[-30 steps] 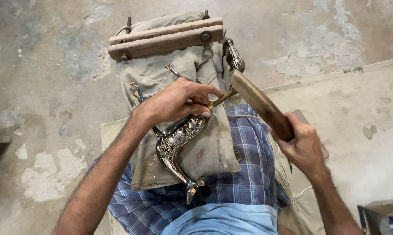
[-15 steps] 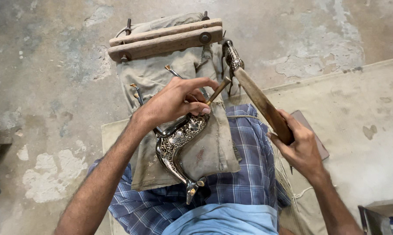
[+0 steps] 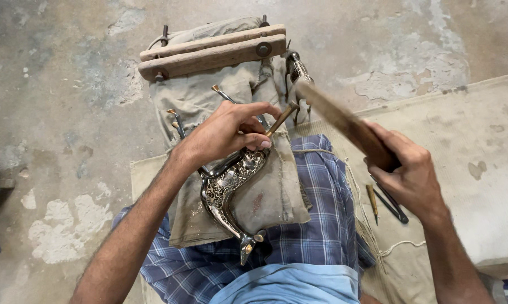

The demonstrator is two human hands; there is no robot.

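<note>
The silver engraved piece (image 3: 228, 188) lies along my lap on a grey canvas cloth (image 3: 265, 197), its narrow end pointing toward my waist. My left hand (image 3: 225, 135) rests over its upper part, fingers pinched around a small chisel (image 3: 281, 119) angled down into the pattern. My right hand (image 3: 408, 169) is wrapped tight round the wooden handle of the hammer (image 3: 335, 115), whose metal head hangs just above the chisel's top. To work well I should keep the chisel steady, strike lightly and squarely, and brace my left hand on the metal. Spare tools (image 3: 386, 202) lie on the mat (image 3: 479, 141) beside me; a wooden clamp (image 3: 211, 53) sits beyond the cloth on the concrete floor (image 3: 57, 84).
</note>
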